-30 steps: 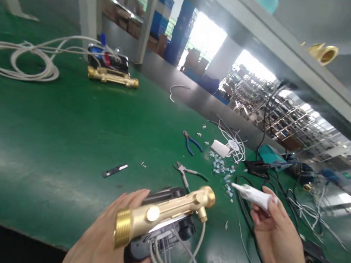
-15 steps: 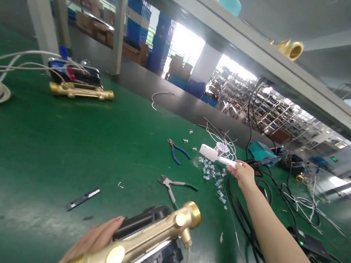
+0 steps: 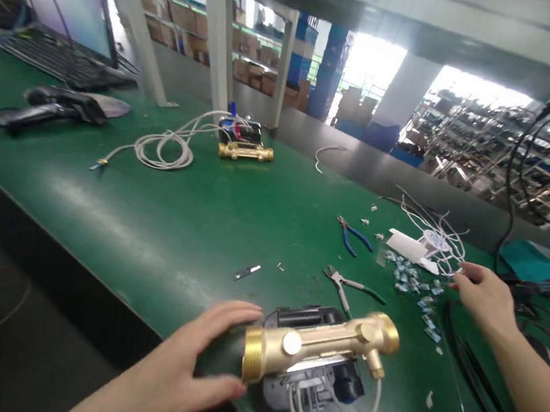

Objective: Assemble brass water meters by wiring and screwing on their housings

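And there it was, low in the view at the front of the desk (image 3: pixel 191 218): a brass fitting (image 3: pixel 332 345) lying slantwise along a black housing (image 3: pixel 308 316), pale cables (image 3: pixel 377 404) trailing from the underside! The left hand (image 3: pixel 182 357) came in from the side, thumb and fingers spread wide about the threaded end, a gap showing in the palm; whether a fingertip touched, I couldn't tell.

Over on the far side, the right hand (image 3: pixel 489 304) reached out by the tangle of white strands (image 3: pixel 417 216), finger and thumb only narrowly parted. Did it pinch anything? Too small to say! Just beyond its fingertips sat a white spool (image 3: pixel 436 241), with small bluish clips (image 3: pixel 408 277) scattered close by. Green-handled pliers (image 3: pixel 341 281) lay behind the fitting, jaws pointing away, and blue-handled pliers (image 3: pixel 350 234) farther back.

Now, how would that piece handle? My call: heavy and rigid, the weight mostly in the brass, so likely to roll if taken by one end. The smooth barrel looked slippery, the threads grippier. The better hold seemed a broad one, palm under the housing, fingers round the mid-barrel, clear of those soft cables, surely the fragile part.
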{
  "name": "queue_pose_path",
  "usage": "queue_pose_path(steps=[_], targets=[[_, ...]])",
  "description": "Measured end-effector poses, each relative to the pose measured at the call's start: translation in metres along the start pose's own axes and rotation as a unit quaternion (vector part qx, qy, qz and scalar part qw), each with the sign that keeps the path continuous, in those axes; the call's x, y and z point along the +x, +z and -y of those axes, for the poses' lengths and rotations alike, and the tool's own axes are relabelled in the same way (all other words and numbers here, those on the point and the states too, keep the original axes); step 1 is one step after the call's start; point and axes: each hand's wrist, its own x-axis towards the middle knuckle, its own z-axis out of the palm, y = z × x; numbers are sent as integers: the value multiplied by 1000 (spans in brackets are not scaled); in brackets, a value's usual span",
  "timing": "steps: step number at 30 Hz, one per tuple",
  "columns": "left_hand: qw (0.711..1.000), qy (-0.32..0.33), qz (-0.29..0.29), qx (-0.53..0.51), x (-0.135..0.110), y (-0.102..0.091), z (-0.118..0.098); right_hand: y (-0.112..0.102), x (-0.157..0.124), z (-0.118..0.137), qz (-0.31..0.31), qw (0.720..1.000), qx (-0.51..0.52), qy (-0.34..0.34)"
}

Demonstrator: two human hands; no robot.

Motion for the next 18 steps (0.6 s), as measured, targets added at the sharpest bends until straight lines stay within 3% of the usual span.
queue_pose_path(steps=[3, 6, 12, 18], targets=[[992, -84, -88, 33, 21, -21, 14, -16, -21, 2, 37, 999, 14, 15], [977, -66, -144, 142, 47, -24, 28, -33, -59, 19, 33, 996, 77, -8], [972, -7, -107, 209, 71, -19, 30, -61, -134, 50, 22, 976, 198, -91], [959, 61, -93, 261, 69, -15, 18, -68, -173, 51, 64, 965, 236, -96]])
